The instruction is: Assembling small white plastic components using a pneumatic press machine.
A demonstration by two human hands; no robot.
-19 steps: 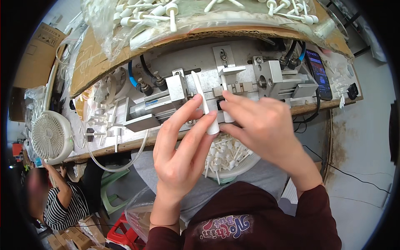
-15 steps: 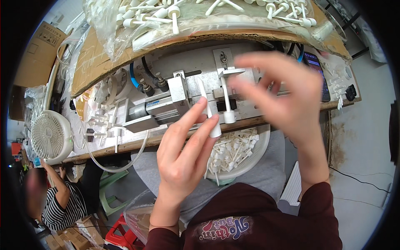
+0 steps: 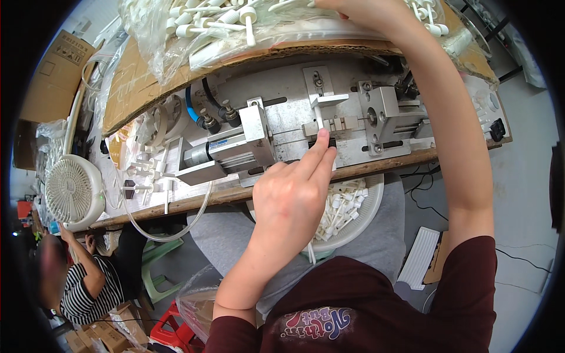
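My left hand [image 3: 289, 197] reaches over the bench's front edge, its index fingertip at the lower end of a white plastic stick [image 3: 319, 117]. The stick stands against a small metal bracket [image 3: 329, 100] in the middle of the metal fixture. The hand is closed around that lower end, and a cap there is hidden under the fingers. At the top edge, my right hand [image 3: 365, 10] is over the pile of white capped sticks [image 3: 226, 19]. Its fingers are mostly cut off, so their grip does not show.
Metal clamp blocks stand left [image 3: 257, 130] and right [image 3: 385, 115] of the bracket. A cardboard sheet [image 3: 126, 88] carries the pile. In my lap lies a white basket [image 3: 372, 209] of white parts. A fan [image 3: 72, 191] and a seated person [image 3: 94, 282] are at left.
My right hand has moved up and away from the fixture to the pile. My left hand has moved forward to the fixture; the capped stick it held upright no longer shows separately.
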